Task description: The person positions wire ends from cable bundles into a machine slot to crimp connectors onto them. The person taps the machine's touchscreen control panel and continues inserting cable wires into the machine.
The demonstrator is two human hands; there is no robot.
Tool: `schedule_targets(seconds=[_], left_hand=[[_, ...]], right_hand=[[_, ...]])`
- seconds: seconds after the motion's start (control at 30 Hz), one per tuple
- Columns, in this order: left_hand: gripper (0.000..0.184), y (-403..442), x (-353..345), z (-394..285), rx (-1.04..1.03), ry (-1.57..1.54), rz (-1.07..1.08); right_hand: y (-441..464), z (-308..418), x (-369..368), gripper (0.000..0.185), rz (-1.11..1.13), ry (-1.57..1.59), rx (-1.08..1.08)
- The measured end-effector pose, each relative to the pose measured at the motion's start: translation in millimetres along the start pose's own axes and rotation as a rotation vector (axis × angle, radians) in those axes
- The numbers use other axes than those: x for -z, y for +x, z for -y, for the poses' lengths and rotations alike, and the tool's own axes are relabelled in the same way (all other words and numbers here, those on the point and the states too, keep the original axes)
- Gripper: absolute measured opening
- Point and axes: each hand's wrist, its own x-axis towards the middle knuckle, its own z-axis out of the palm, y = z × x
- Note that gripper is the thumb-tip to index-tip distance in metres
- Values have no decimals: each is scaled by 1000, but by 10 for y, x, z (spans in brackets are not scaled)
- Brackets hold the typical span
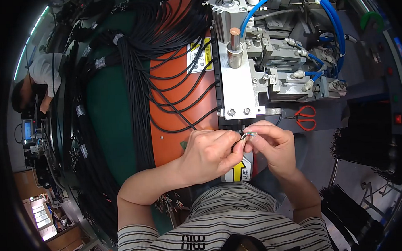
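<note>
My left hand (211, 152) is closed in a pinch on a cable end (244, 136), close in front of the machine. Thin light-coloured wires (251, 134) stick out of that end and bend to the right. The thumb and fingertips of my right hand (274, 146) are pinched around these wires, almost touching my left fingertips. Several black cables (186, 88) run from the bundle on the left to the metal clamping machine (237, 86) just beyond my hands. The rest of the held cable is hidden behind my left hand.
Red-handled scissors (305, 118) lie right of the machine. A thick black cable bundle (140, 105) crosses the orange surface (166, 146) and green surface (105, 109). Blue air hoses (339, 27) curve at upper right. Another person (46, 77) sits at far left.
</note>
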Motion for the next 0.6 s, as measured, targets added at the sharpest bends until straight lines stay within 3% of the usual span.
schedule_targets(seconds=[0.23,0.33,0.47,0.6], left_hand=[[10,-12,26,-6,-90,164,73],[14,-57,15,-42,-202,466,161],[25,-48,56,-58,-120,464,184],[42,-71,52,33,-110,351,199]], right_hand=[[52,38,22,11,-29,-161,-18],[106,154,11,5,48,-976,340],[147,212,-15,8,43,-1242,414],[118,146,11,8,-3,-1177,370]])
